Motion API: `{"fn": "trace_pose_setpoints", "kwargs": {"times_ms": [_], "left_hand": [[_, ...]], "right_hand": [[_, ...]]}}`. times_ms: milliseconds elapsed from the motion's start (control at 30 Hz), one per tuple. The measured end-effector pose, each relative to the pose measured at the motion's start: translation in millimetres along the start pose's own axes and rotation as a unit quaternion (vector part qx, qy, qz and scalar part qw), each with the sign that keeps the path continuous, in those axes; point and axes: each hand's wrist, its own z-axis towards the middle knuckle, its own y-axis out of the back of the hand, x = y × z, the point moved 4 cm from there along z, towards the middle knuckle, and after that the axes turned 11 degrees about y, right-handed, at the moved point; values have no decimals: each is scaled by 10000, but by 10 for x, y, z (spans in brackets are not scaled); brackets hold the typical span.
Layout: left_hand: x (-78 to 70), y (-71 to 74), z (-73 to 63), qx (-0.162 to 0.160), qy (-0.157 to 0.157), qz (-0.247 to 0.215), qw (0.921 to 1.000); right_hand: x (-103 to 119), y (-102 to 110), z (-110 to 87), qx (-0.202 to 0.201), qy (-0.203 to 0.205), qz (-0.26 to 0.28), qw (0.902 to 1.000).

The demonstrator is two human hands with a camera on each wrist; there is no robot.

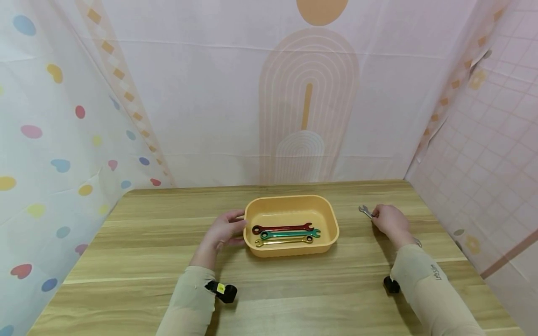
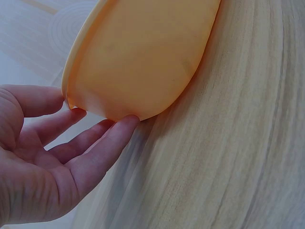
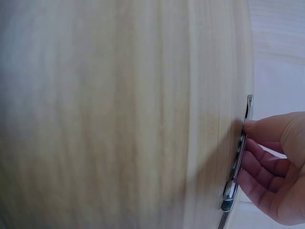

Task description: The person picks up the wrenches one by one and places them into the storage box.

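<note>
In the head view, a yellow plastic basin point(image 1: 292, 252) stands at mid-table. Three combination wrenches lie inside it: a red wrench point(image 1: 283, 228), a green wrench point(image 1: 286, 234) and a gold wrench point(image 1: 286, 241). My left hand point(image 1: 227, 228) touches the basin's left end from outside. In the left wrist view, its outstretched fingertips point(image 2: 127, 125) rest against the outer wall and rim. To the basin's right, my right hand point(image 1: 391, 223) pinches a silver wrench point(image 1: 365, 211) by its shaft. The right wrist view shows that wrench point(image 3: 238, 160) between thumb and fingers, close over the table.
The wood-grain table point(image 1: 168, 224) runs back to a patterned cloth backdrop point(image 1: 201, 112), and similar cloth hangs along both sides. A black wrist camera point(image 1: 227, 293) sits on the left sleeve, another black camera point(image 1: 392, 284) on the right.
</note>
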Motion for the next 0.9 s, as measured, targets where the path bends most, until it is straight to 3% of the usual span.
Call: {"fn": "trace_pose_setpoints", "kwargs": {"times_ms": [467,900], "left_hand": [[7,3,6,-27,15,-4,10000],[16,-4,26,-29,7,-14,10000]], "right_hand": [[-20,-21,16,104,-148,-7,9998],[-27,-36,36,109,73,39,9999]]}}
